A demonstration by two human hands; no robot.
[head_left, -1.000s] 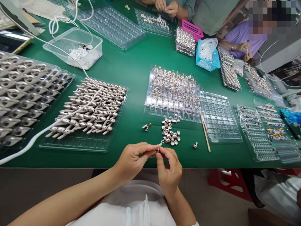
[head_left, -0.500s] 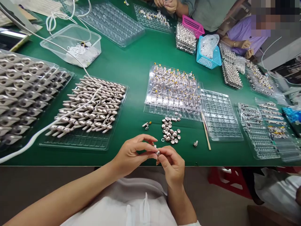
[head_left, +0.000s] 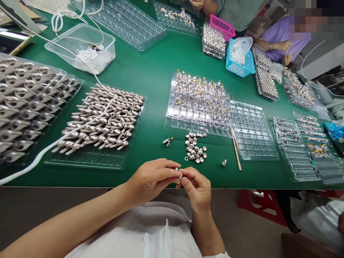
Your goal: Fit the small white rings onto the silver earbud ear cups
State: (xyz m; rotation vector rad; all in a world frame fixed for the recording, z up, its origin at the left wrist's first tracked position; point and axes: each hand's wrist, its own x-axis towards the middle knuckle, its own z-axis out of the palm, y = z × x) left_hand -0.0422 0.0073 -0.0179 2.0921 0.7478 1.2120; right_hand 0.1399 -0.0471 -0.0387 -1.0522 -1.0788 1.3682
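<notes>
Between my two hands, close to the table's front edge, is a small silvery earphone-like part (head_left: 180, 175). My left hand (head_left: 154, 179) pinches it from the left with fingertips and thumb. From the right, my right hand (head_left: 197, 188) grips the same part; the fingers cover most of it. Just beyond lie several small silvery caps (head_left: 195, 152) in a loose pile. A small white piece with a yellow tip (head_left: 168, 142) lies left of the pile. One more silvery part (head_left: 224, 163) rests to the right.
A clear tray of stemmed silvery housings (head_left: 102, 120) stands left, with a white cable (head_left: 40, 156) across it. Ahead is a tray of yellow-tipped parts (head_left: 199, 96). A wooden stick (head_left: 236, 150) lies beside an unfilled clear tray (head_left: 255, 132). Two co-workers sit across the table.
My left fingers have closed in tighter around the small part, and the upper fingers have come down. My right hand has barely moved. The view has shifted slightly.
</notes>
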